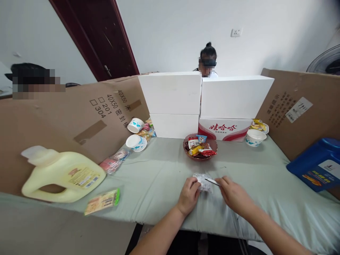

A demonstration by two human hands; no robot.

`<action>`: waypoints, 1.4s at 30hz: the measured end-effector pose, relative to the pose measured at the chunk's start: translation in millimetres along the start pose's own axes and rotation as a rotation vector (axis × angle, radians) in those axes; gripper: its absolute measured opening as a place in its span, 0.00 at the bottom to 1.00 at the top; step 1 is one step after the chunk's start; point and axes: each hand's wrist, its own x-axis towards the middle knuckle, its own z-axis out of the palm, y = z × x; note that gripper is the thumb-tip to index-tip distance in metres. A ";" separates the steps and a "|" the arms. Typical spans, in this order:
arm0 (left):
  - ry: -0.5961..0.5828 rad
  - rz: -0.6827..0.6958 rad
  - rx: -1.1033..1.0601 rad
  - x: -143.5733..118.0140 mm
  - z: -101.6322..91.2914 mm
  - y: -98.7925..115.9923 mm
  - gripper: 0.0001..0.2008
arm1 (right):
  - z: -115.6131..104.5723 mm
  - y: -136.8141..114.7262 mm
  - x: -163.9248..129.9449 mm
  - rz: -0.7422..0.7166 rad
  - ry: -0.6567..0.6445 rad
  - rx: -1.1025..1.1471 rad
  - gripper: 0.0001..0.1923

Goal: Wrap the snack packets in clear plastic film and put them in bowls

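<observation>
Where the hands meet: in the head view, a crinkled clear packet (202, 184) lies near the table's front edge, before the bowl (190, 156) of snacks.
Left hand (189, 196): finger and thumb are closed on the packet's left edge, probably to steady it.
Right hand (233, 194): fingers grip a slim pale tool (213, 182), its dark tip over the packet; the pinch seems meant for fine aim.
Bottle and jug: the yellow bottle (75, 170) and blue jug (316, 166) stand against the cardboard (47, 120), perhaps propping it up.
White boxes (170, 95): stacked at the back, likely a screen; one person (208, 53) is beyond, another (32, 74) at left.
Table (159, 170): pale green cloth, slightly wrinkled.
Room: pale walls, dark red door (95, 35), socket (236, 33).
</observation>
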 end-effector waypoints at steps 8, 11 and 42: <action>0.021 -0.092 -0.088 -3.5 0.5 -5.0 0.15 | 15.0 29.3 -7.5 0.074 -0.019 -0.181 0.25; -0.019 -0.099 -0.126 1.2 -1.5 -4.9 0.08 | 20.1 81.4 -44.6 0.223 0.021 -0.210 0.21; 0.258 -0.679 -0.643 0.6 -1.5 -24.9 0.14 | 33.6 -40.6 -6.2 -0.045 0.423 0.347 0.10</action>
